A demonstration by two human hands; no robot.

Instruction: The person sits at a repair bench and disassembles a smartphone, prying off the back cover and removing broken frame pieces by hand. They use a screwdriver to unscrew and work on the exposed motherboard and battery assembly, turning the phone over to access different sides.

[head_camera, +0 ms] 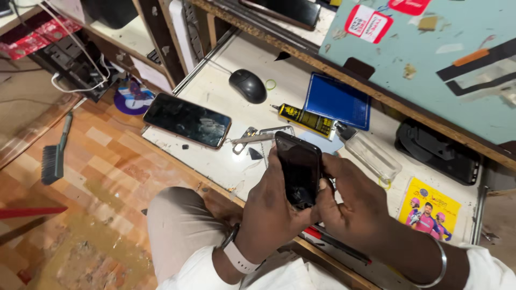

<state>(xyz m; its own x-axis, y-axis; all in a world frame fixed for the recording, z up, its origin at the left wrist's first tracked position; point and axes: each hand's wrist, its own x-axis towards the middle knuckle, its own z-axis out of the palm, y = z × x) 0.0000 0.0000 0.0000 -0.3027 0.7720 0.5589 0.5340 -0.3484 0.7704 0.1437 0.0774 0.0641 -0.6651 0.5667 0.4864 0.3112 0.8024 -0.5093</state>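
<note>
1. Hands first: the left hand (269,207) and the right hand (346,201) both grip the dark phone (299,169), left fingers curled along its near side, right thumb pressed on its lower edge. The phone hangs just above the near edge of the worktop (226,161), not resting on it.
2. Risk, as a judgement: the phone is held over the person's lap and the tiled floor (107,177); a slip of either grip could drop it there. Pressing hard with the thumb on the dark face could crack or mark it.
3. Just beyond the phone lie a metal tool (252,139) and a small dark pick (255,154); a careless sweep of a wrist could knock them off the edge.
4. Left of the phone, a second phone (187,120) lies with one corner past the worktop's edge, so a knock could tip it.
5. Farther off sit a yellow-and-black glue tube (306,119), a blue pad (337,101), a clear flat box (373,156) and a black mouse (248,86).
6. Hard to tell: whether the held phone's face is screen or back, and what the right fingers do behind it. The phone's far side is hidden.
</note>
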